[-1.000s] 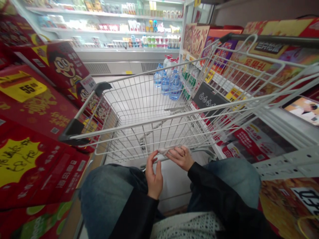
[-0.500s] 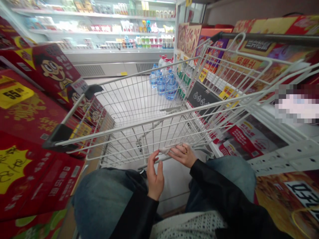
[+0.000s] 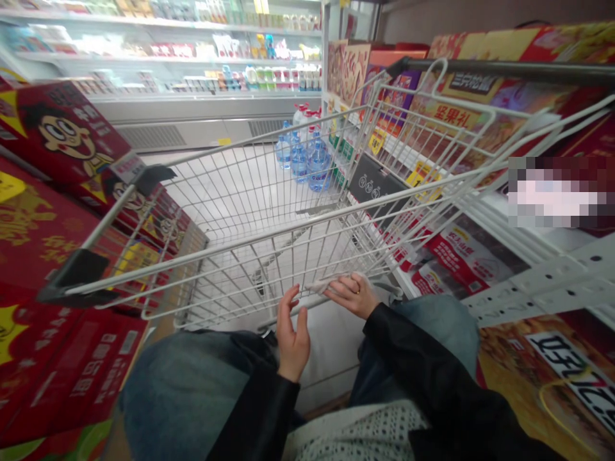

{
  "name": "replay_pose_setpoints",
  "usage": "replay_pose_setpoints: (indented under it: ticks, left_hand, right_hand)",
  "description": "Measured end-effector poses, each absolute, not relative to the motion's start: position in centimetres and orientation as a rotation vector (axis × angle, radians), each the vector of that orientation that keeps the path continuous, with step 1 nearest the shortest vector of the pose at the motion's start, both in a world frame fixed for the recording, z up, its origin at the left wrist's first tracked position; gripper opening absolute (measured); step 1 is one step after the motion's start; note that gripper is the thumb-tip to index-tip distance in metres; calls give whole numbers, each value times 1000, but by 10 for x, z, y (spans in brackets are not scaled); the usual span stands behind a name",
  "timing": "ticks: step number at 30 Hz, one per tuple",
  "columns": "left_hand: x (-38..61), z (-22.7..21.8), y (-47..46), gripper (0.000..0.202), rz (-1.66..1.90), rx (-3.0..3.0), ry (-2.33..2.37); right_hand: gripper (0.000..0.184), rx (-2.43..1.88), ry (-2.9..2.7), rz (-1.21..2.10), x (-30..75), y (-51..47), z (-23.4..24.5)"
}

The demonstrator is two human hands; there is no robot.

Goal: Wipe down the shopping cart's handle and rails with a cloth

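Note:
Both my hands are at the rear handle rail (image 3: 288,310) of a white wire shopping cart (image 3: 250,218). My right hand (image 3: 353,294), with a ring on one finger, presses a crumpled white tissue (image 3: 323,285) against the rail. My left hand (image 3: 292,333) stands upright close to the rail, its fingers apart and holding nothing. Black sleeves cover both forearms, and my denim-clad knees (image 3: 182,390) show below the cart.
Stacked red gift boxes (image 3: 57,134) line the left side, and printed gift boxes (image 3: 480,89) line the right. Bottled water (image 3: 302,160) stands beyond the cart's front end. Refrigerated shelves (image 3: 168,64) run along the back, past a white tiled floor (image 3: 211,192).
The whole scene, cart included, slides left in the picture and tilts slightly. Both hands stay at the handle rail, with the tissue still under my right hand.

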State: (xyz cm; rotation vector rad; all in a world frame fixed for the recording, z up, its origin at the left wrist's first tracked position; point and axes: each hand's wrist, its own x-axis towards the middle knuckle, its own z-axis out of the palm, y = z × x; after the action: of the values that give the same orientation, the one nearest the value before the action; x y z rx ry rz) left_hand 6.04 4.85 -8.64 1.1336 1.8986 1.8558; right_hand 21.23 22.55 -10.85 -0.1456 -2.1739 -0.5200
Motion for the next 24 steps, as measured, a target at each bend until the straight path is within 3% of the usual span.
replay_pose_setpoints:
  ticks: [11, 18, 24]
  left_hand:
    - [65, -88, 57, 40, 1843, 1133, 1898]
    - [62, -82, 63, 40, 1877, 1142, 1901]
    - [65, -83, 73, 45, 1870, 1160, 1929]
  right_hand:
    - [43, -274, -2076, -415, 239, 242, -112]
    - [49, -321, -2034, -383, 266, 252, -87]
    - [39, -178, -2192, -327, 265, 253, -93]
